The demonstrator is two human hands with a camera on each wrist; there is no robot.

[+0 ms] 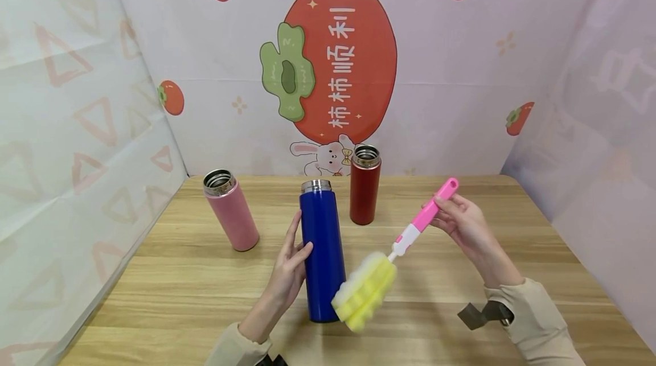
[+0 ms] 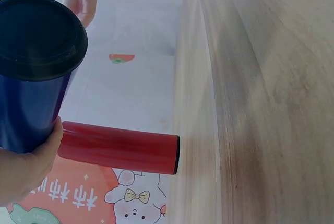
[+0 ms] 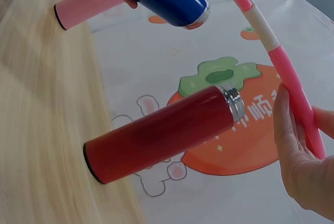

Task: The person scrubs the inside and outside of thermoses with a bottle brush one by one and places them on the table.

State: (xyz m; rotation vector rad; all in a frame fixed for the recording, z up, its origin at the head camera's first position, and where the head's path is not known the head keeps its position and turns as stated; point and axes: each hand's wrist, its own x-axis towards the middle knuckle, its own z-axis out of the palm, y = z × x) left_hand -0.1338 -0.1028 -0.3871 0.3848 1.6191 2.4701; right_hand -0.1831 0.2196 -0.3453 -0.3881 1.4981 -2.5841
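Note:
My left hand (image 1: 288,272) grips a tall blue thermos bottle (image 1: 322,258) from its left side, thumb and fingers spread round the body. The bottle is lidless, with a silver neck at the top, and its black base (image 2: 42,36) shows off the table in the left wrist view. In my right hand (image 1: 468,229) is a bottle brush (image 1: 422,218), pinched by its pink handle. Its yellow and white sponge head (image 1: 365,292) points down to the left and overlaps the lower part of the blue bottle in the head view.
A pink thermos bottle (image 1: 233,212) stands without a lid at the left of the wooden table (image 1: 179,297). Behind the blue bottle, slightly right, a dark red lidless bottle (image 1: 364,195) stands near the back edge. Printed cloth (image 1: 435,115) hangs behind and at both sides.

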